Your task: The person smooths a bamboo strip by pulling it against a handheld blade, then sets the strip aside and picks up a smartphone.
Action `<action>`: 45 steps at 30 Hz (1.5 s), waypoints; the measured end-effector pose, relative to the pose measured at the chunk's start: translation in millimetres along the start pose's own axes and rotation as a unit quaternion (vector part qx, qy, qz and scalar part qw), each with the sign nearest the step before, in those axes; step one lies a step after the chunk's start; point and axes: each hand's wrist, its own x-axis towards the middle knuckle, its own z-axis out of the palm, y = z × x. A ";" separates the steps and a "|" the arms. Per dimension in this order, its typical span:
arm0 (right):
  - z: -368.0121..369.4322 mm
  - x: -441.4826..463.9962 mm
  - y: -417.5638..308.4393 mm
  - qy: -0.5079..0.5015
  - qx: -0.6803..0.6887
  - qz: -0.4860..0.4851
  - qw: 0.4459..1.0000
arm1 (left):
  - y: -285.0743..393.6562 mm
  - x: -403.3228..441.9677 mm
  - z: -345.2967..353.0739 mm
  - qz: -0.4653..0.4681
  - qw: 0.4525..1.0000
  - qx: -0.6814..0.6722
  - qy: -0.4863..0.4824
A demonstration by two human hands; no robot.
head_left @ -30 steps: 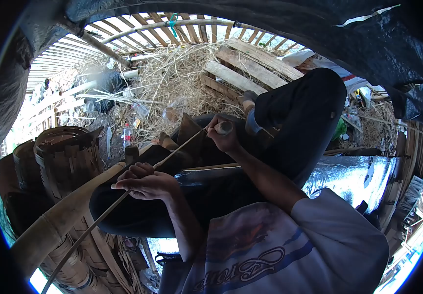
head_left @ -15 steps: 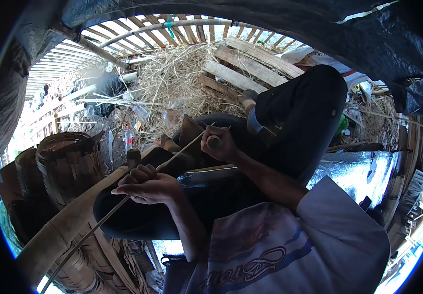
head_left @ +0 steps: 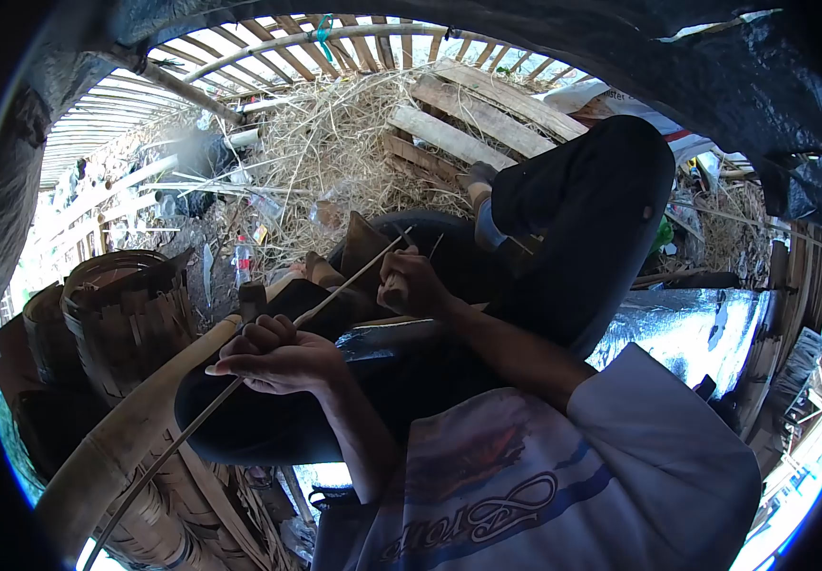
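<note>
My left hand [head_left: 283, 357] is closed around a long thin bamboo strip [head_left: 178, 440], which runs from the lower left up past my right hand. My right hand [head_left: 415, 285] is a fist around a pale, round wooden handle [head_left: 395, 288], close beside the strip's upper end. The tool's working end is too dark to make out. Under my left forearm and the strip lies my dark-trousered leg [head_left: 240, 423]. A thick bamboo pole [head_left: 111, 428] slants along the left, near my left hand.
Woven bamboo baskets [head_left: 130, 309] stand at the left. Ahead are dry straw [head_left: 335, 143], wooden slats [head_left: 487, 114] and a bottle with a red label [head_left: 243, 257]. A shiny silver sheet [head_left: 687, 333] lies at the right. Dark plastic sheeting [head_left: 715, 76] hangs overhead.
My right hand has moved left and down, nearer my left hand, and its wrist has turned with the handle. My left hand stays closed on the strip, almost in place.
</note>
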 end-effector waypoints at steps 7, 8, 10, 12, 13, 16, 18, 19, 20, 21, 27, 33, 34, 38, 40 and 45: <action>0.9 -5.9 13.8 -0.014 -0.139 0.033 0.990 | -0.7 4.5 3.4 0.003 1.000 0.004 -0.004; 7.8 -9.0 21.9 -0.046 -0.130 0.003 0.990 | -0.7 4.8 2.9 0.007 1.000 0.008 0.002; 13.0 -12.6 20.3 -0.077 -0.116 -0.022 0.990 | -0.1 4.3 3.5 0.015 1.000 0.013 -0.004; 7.1 -7.0 19.0 -0.072 -0.144 -0.049 0.986 | -0.4 4.7 3.1 0.024 1.000 0.014 -0.009; 1.3 -1.3 18.1 -0.073 -0.143 -0.050 0.986 | -1.7 6.0 0.4 0.024 1.000 0.005 -0.014; -22.9 21.3 25.9 0.201 -0.041 0.082 0.975 | -4.3 6.8 -6.0 0.018 1.000 -0.011 -0.019; -41.1 35.9 26.2 0.311 0.083 0.119 0.939 | -5.5 5.5 -6.1 0.007 0.999 -0.039 -0.035; -49.3 43.3 14.5 0.333 0.167 0.124 0.920 | -5.0 4.3 -5.5 0.011 0.999 -0.035 -0.032; -52.3 47.6 1.7 0.329 0.171 0.126 0.920 | -4.0 3.3 -4.0 0.006 0.997 -0.059 -0.058; -56.1 52.3 -11.4 0.317 0.275 0.085 0.904 | -3.5 2.4 -1.8 -0.001 0.993 -0.084 -0.083; -66.4 54.0 -108.8 0.178 0.361 0.051 0.914 | -5.6 -0.2 -1.2 0.006 0.986 -0.103 -0.134; -53.5 42.2 -134.9 0.093 0.395 -0.050 0.913 | -6.4 2.8 0.1 0.012 0.994 -0.081 -0.071; -49.9 39.7 -123.5 0.099 0.406 -0.009 0.909 | -6.4 4.2 -1.4 0.008 0.996 -0.081 -0.042; -38.6 34.1 -68.8 0.183 0.302 0.040 0.935 | -5.5 6.3 -0.5 0.013 0.999 -0.047 -0.009; -49.7 38.3 -92.2 0.160 0.363 0.008 0.918 | -5.5 7.7 -5.9 -0.003 0.997 -0.071 -0.009; -39.6 29.2 -111.0 0.134 0.349 -0.027 0.927 | -1.0 11.0 0.6 -0.015 0.999 0.000 0.044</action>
